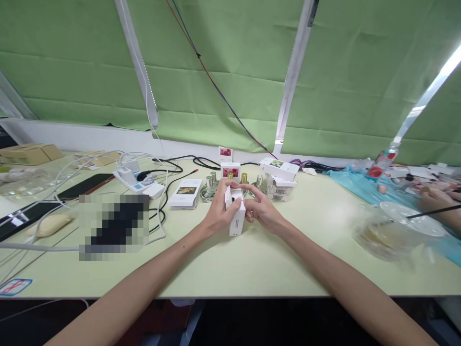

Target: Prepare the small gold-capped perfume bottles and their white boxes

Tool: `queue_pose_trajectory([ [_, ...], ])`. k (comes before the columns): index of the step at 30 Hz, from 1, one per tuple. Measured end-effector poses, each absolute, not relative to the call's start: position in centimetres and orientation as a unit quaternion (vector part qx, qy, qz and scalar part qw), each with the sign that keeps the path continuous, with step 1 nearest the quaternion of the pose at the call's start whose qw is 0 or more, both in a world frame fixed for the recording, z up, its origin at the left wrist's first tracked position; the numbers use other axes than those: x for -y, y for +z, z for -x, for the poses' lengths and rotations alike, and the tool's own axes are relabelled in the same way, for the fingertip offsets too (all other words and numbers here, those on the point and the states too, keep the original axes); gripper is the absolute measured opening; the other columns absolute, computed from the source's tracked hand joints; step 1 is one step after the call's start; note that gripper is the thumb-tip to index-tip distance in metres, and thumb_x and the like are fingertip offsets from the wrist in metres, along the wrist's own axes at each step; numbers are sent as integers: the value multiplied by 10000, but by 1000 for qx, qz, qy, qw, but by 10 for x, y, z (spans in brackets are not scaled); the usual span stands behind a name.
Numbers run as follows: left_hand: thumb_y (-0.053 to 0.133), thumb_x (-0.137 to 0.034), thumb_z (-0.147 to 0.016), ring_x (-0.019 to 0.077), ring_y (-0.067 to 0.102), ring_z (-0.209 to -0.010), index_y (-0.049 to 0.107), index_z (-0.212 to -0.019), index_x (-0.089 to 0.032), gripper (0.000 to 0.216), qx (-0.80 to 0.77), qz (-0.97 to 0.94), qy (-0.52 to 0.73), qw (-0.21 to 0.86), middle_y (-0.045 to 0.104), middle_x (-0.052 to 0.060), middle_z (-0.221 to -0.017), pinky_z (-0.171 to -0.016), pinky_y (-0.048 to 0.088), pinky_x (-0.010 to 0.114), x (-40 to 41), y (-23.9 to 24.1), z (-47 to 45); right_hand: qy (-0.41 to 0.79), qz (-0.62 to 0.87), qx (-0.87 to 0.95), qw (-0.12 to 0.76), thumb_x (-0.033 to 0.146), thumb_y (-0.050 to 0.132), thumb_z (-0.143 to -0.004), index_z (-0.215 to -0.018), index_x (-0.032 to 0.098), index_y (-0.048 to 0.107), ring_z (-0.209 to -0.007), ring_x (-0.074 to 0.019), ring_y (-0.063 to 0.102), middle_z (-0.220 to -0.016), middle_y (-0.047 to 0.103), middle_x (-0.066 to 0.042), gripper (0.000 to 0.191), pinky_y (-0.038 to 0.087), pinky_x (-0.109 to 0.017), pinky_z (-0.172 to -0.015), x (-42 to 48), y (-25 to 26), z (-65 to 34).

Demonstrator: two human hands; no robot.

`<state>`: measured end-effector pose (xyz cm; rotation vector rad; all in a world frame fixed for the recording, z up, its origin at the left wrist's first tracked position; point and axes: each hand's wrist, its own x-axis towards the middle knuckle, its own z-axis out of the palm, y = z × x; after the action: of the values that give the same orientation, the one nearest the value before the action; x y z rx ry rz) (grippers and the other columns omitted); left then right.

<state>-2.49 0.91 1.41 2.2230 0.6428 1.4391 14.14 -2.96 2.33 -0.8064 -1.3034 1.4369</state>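
Note:
A small white carton (237,218) stands upright on the pale green table (252,264), its top flap open. My left hand (218,207) is wrapped round its left side and top. My right hand (261,206) touches its right side, fingers curled at the open top. Just behind the carton stand several small glass perfume bottles (209,188) with gold or silver caps. More white cartons (279,169) are stacked behind and to the right, and a flat box (186,192) lies to the left.
A white power strip (139,181) with tangled cables lies at the left, beside dark phones (84,186). At the right are a clear plastic lidded bowl (392,228), blue sheeting (360,185) and another person's hand (437,198) holding a thin stick. Green blinds hang behind.

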Motion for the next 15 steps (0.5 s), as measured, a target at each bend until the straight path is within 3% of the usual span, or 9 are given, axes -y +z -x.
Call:
queue_pose_trajectory([
  [9,506,-410,-923,222,546,-983,436,-1109,-236,264,-239,-789,521,219,502,55,-1062,-843,466,385,-9,14,24,571,351,514,535,268,673,-685,-1196,238,561,-387,-93,405,-462,522,105,524,341,-200,-401,29,19,-132],
  [15,517,-432,-924,234,574,-1002,420,-1105,-242,280,-245,-780,514,258,509,66,-1094,-821,496,392,-4,15,22,542,386,479,573,411,733,-722,-1081,231,630,-388,-85,397,-454,463,102,415,335,-191,-376,25,15,-126],
])
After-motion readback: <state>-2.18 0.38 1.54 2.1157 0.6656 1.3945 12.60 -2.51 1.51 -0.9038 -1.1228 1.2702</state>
